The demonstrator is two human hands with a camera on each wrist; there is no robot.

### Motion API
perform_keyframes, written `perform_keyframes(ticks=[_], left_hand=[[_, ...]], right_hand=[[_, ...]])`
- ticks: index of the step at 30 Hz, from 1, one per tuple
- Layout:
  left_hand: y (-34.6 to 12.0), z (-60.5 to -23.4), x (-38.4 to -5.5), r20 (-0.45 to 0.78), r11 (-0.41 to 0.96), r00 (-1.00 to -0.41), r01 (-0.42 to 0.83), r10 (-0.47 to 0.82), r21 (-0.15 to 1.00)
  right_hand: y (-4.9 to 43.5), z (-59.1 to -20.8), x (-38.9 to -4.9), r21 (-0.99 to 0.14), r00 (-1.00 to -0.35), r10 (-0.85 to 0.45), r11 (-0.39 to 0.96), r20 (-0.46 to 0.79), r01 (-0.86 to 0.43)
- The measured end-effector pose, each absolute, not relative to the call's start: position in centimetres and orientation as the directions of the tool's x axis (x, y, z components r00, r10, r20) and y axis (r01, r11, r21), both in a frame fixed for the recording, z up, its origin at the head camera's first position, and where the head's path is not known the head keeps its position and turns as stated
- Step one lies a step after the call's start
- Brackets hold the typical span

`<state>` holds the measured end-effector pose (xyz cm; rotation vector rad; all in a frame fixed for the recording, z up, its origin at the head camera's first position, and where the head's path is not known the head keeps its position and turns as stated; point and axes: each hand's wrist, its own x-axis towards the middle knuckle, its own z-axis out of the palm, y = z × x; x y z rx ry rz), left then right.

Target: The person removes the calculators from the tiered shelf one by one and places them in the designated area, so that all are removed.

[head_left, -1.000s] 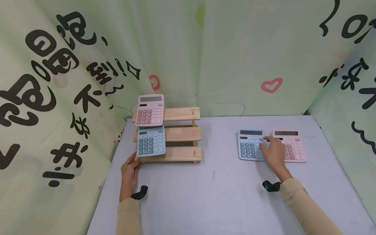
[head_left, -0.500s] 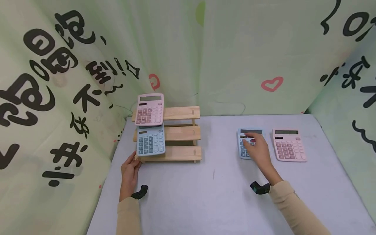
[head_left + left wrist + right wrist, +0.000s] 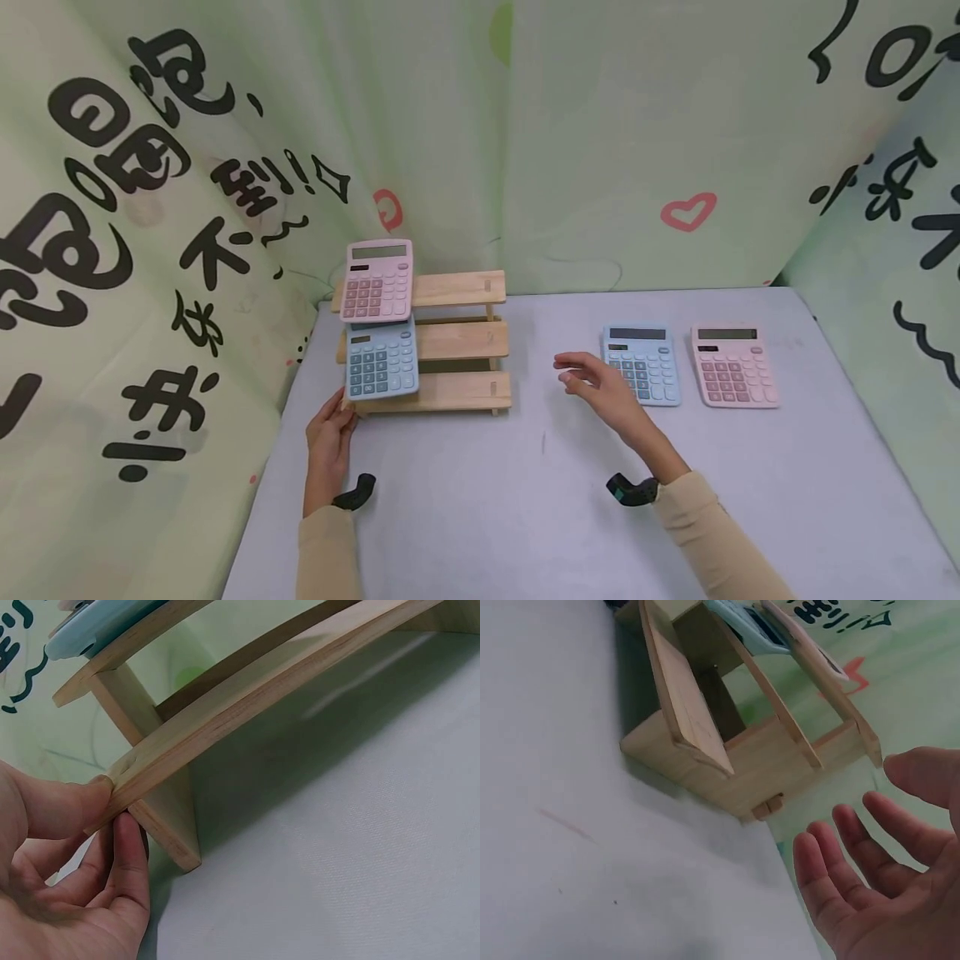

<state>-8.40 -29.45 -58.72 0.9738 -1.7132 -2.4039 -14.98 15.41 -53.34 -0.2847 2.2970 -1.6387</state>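
A wooden stepped rack [image 3: 457, 385] with three slats stands at the table's left. My left hand [image 3: 327, 446] pinches the left end of its lowest slat, thumb on top and fingers beneath, as the left wrist view shows. On the rack's left side lean a pink calculator [image 3: 377, 282] above and a blue calculator [image 3: 382, 358] below it. My right hand [image 3: 603, 398] is over the table with nothing in it, fingers loosely bent and parted from the thumb. It overlaps the lower left corner of a second blue calculator [image 3: 651, 367]; a second pink calculator [image 3: 735, 367] lies just right of that.
A white cloth covers the table [image 3: 480, 500]. A pale green curtain [image 3: 585, 167] with black lettering and hearts hangs behind and along both sides, close to the back of the rack. Each wrist wears a black camera strap [image 3: 633, 490].
My right hand has moved left from between the two right-hand calculators, past the blue one, toward the rack. The left hand keeps its hold on the rack. The calculators stay put.
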Motion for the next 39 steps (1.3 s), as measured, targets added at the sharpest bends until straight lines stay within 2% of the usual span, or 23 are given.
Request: perform_keyframes(ticks=[6,11,26,39], left_hand=[[-29.5,-58.8,-8.3,-0.473,-0.407,-0.791,-0.313,-0.388,0.858],[-29.5,-58.9,-8.4,-0.473,-0.402,-0.792,-0.317,-0.386,0.859],[-29.1,-58.8,-8.3,-0.473,-0.416,-0.788,-0.306,-0.394,0.857],[-29.1,-58.9,-8.2,-0.458,-0.419,-0.799,-0.289,-0.390,0.861]], right_hand=[[12.3,-54.3,-14.4,-0.983,-0.871,-0.472,0.174,-0.134,0.057],[9.7,-54.4,-14.0,-0.991,-0.834,-0.536,0.075,-0.133,0.109],[2.5,-55.0,-14.7,-0.967,-0.765,-0.623,-0.054,-0.163,0.249],[-2.1,-55.1,-15.0,-0.905,-0.744,-0.639,-0.175,-0.195,0.387]])
